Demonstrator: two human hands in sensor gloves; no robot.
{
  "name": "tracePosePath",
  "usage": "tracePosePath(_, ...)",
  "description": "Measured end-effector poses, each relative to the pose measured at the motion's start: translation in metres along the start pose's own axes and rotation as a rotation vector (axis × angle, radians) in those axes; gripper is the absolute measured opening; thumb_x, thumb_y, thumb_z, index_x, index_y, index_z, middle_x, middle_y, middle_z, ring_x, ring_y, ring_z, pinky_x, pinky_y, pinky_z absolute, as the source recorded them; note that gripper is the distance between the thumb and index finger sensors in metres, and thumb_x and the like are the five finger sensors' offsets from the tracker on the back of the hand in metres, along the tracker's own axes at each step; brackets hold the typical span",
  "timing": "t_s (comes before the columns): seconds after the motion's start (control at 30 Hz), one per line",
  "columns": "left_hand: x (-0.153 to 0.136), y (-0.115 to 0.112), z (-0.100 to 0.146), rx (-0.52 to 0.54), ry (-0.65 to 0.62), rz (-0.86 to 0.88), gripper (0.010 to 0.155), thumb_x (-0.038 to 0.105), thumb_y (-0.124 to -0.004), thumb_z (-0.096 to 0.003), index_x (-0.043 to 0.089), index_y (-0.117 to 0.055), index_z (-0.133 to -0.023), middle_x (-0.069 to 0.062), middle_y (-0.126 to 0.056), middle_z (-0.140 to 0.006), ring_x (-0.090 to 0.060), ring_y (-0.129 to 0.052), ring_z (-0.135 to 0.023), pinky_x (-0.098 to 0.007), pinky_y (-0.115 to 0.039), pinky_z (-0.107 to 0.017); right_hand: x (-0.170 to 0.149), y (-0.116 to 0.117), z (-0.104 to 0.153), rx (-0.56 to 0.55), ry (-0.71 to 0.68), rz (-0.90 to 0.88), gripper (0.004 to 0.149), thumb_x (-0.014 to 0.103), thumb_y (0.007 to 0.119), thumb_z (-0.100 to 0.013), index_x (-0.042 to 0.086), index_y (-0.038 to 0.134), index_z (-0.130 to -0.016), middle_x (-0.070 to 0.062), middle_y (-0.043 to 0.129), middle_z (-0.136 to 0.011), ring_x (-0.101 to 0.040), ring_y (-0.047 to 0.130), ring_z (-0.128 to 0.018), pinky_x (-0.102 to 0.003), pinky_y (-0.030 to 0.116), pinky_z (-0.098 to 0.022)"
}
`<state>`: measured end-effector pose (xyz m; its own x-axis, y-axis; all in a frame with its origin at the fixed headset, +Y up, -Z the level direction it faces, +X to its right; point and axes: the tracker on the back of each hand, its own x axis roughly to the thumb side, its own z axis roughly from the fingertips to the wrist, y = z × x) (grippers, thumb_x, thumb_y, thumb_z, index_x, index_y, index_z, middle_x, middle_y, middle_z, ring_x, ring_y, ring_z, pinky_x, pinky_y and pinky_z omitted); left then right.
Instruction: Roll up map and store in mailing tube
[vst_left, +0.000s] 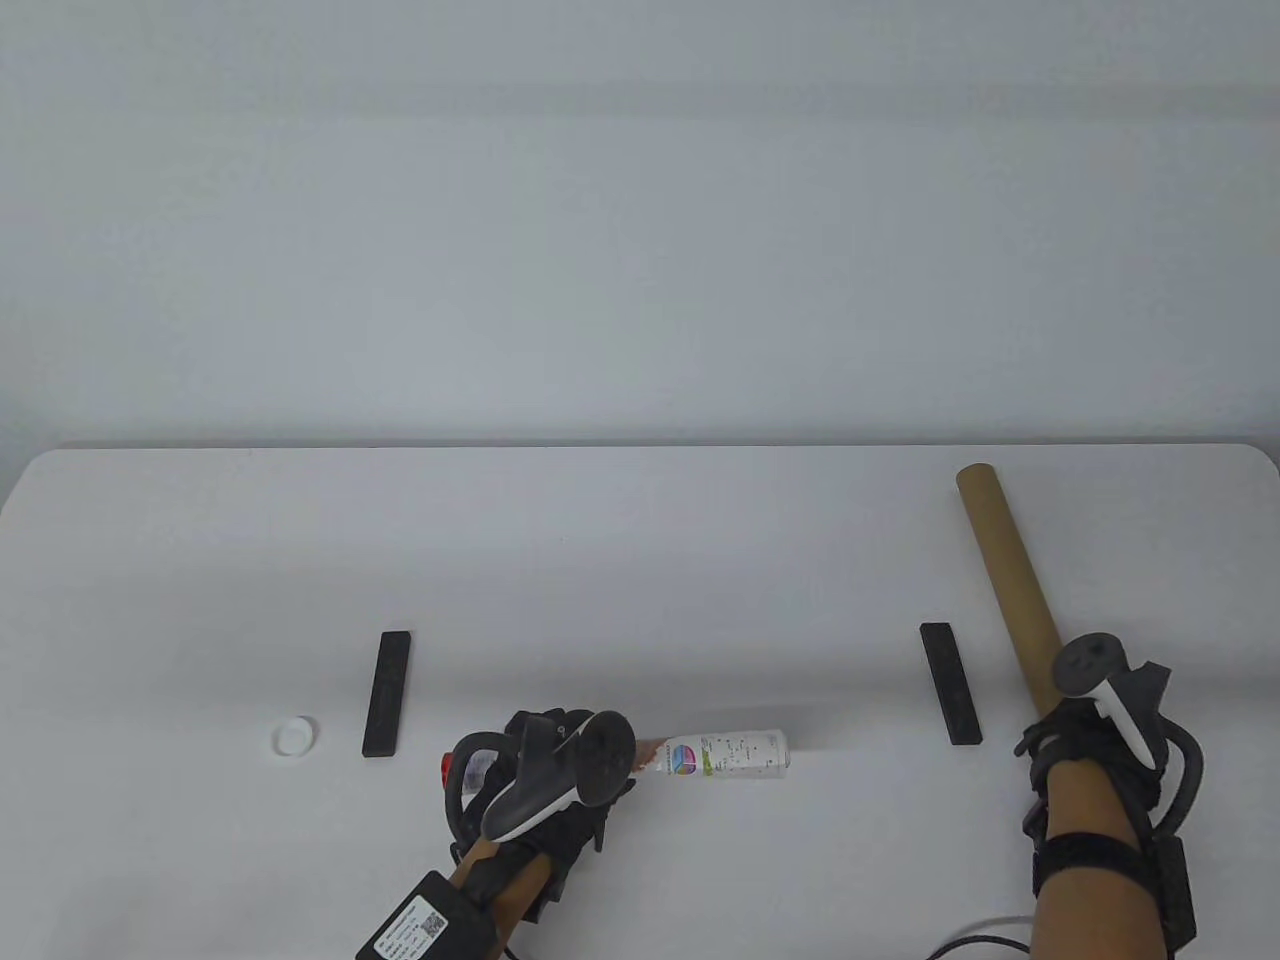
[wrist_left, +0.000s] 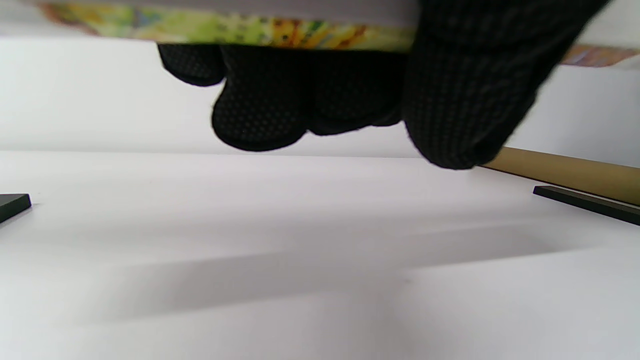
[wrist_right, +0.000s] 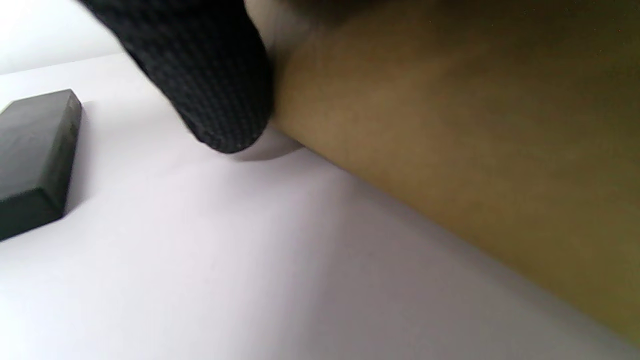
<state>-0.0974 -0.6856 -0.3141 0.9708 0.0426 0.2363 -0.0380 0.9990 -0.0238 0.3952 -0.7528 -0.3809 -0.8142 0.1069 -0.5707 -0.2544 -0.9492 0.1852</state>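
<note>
The rolled map (vst_left: 730, 755), white outside with colored print, lies left to right near the table's front. My left hand (vst_left: 560, 780) grips its left part. In the left wrist view my gloved fingers (wrist_left: 260, 110) wrap around the roll (wrist_left: 250, 27), held a little above the table. The brown cardboard mailing tube (vst_left: 1005, 575) runs from the back right toward me. My right hand (vst_left: 1090, 730) grips its near end. In the right wrist view a gloved finger (wrist_right: 215, 90) presses on the tube (wrist_right: 450, 150), low over the table.
Two black bars lie on the white table (vst_left: 640, 560), one at the left (vst_left: 387, 695) and one at the right (vst_left: 950, 683), beside the tube. A small white cap (vst_left: 295, 737) sits at the front left. A cable (vst_left: 975, 940) trails by my right forearm.
</note>
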Motion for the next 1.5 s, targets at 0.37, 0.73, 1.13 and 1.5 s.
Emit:
tracePosePath(0.37,-0.011,0.024,0.004,0.066,0.033,0.143,0.044,0.058,-0.099,-0.0336,0.043,-0.087,-0.074,0.012,-0.099,-0.057,-0.012,-0.104,-0.052,-0.038,-0.078,-0.064,0.027,-0.060,0.035,-0.155,-0.212,-0.333,0.098,0.030,0.099,-0.046,-0.011,0.034,-0.108,-0.027,0.062,-0.096,-0.049,0.086,-0.077,-0.064,0.079,-0.051)
tracePosePath(0.73,-0.056,0.056,0.008,0.173,0.135,0.242,0.044,0.058,-0.099,-0.0337,0.043,-0.088,-0.074,0.012,-0.099,-0.058,-0.012,-0.103,-0.052,-0.038,-0.078,-0.065,0.076,-0.082,0.104,-0.374,-0.615,-0.472,0.080,0.030,0.103,-0.042,0.006,0.059,-0.104,-0.017,0.073,-0.091,-0.042,0.091,-0.074,-0.064,0.078,-0.052)
tracePosePath(1.13,-0.127,0.031,0.013,0.193,0.318,0.293,0.043,0.057,-0.099,-0.0337,0.043,-0.088,-0.073,0.011,-0.099,-0.058,-0.013,-0.103,-0.053,-0.039,-0.077,-0.065,0.092,-0.042,0.119,-0.414,-0.774,-0.389,0.073,0.024,0.106,-0.037,0.015,0.067,-0.098,-0.010,0.080,-0.086,-0.039,0.092,-0.072,-0.068,0.069,-0.055)
tracePosePath(1.5,-0.178,0.037,0.033,0.261,0.487,0.416,0.044,0.057,-0.099,-0.0344,0.043,-0.088,-0.074,0.011,-0.098,-0.059,-0.013,-0.103,-0.053,-0.039,-0.077,-0.065,0.105,-0.018,0.117,-0.366,-0.823,-0.077,0.071,0.023,0.106,-0.037,0.019,0.070,-0.098,-0.009,0.080,-0.087,-0.039,0.091,-0.074,-0.069,0.066,-0.057)
